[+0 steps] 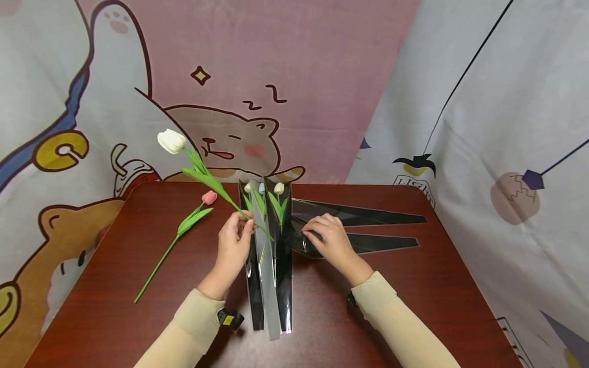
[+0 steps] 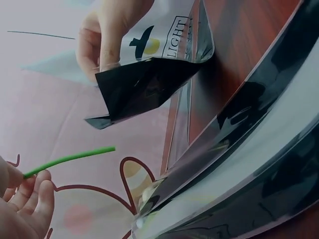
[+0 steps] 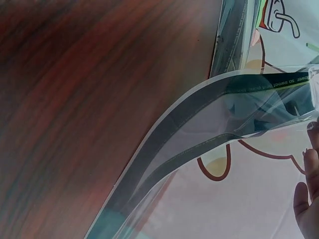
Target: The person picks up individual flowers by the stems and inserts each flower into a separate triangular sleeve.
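My left hand pinches the green stem of a white artificial tulip, whose bloom points up and left. The stem's cut end sticks out toward the right in the left wrist view. Between thumb and fingers, my right hand holds the wide end of a black-edged clear flower sleeve, lifted off the table; its narrow end points right. In the left wrist view, the sleeve's black mouth hangs from the right hand's fingers. The right wrist view shows the sleeve curving upward.
Several sleeved tulips lie side by side mid-table, with pale blooms at the far end. Another flat sleeve lies behind the held one. A pink tulip lies on the left of the brown table. A printed cloth hangs behind.
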`<state>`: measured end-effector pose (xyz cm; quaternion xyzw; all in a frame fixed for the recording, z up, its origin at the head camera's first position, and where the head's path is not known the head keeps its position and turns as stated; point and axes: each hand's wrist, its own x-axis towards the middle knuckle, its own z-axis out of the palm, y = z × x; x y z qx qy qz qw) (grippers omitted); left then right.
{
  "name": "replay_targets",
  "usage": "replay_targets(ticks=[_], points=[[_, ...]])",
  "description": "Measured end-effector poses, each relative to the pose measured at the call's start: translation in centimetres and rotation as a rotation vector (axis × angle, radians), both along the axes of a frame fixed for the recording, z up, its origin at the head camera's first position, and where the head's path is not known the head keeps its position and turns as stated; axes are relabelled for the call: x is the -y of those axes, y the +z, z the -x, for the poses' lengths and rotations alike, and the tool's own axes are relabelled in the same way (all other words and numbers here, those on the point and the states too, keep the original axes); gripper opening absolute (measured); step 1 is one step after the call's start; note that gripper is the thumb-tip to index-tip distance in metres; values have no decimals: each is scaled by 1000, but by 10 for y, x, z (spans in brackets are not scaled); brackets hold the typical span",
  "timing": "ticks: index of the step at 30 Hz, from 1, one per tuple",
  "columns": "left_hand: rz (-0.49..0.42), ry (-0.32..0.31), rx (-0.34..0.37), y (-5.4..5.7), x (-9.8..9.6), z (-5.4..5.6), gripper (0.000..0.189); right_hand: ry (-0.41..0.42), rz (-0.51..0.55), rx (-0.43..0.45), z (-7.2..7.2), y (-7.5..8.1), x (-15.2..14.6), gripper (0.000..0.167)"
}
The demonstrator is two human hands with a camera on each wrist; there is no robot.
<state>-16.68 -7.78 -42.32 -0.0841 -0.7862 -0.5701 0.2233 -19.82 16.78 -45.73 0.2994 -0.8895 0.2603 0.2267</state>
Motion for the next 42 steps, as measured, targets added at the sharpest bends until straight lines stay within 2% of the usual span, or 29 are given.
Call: replay_targets(ticks=[4,8,11,19,25,33,40,42], points=[[-45,-34,31,16,-4,-9,14,-4,1,-2,-1,1,0,6],[-110,-46,51,18,-5,-11,15,-1,4,-9,-1,-1,0,6],[-155,-54,54,18,-6,-11,16,1,6,-13,-1,-1,0,7],[-134,-73,120,17,-11,-14,14,9,20,-20,-2,1,1,7],[-180,-104,144,13,-12,-12,16,12,21,-19,-3,3,2,6],[-168,-172,93,11,-13,-13,17,-5,30,-20,-4,2,4,6],[-152,-149,106,12,-15,-13,16,-8,35,-23,-3,0,7,5],[-158,-133,114,5,-15,-10,15,-8,35,-23,-3,0,7,5]])
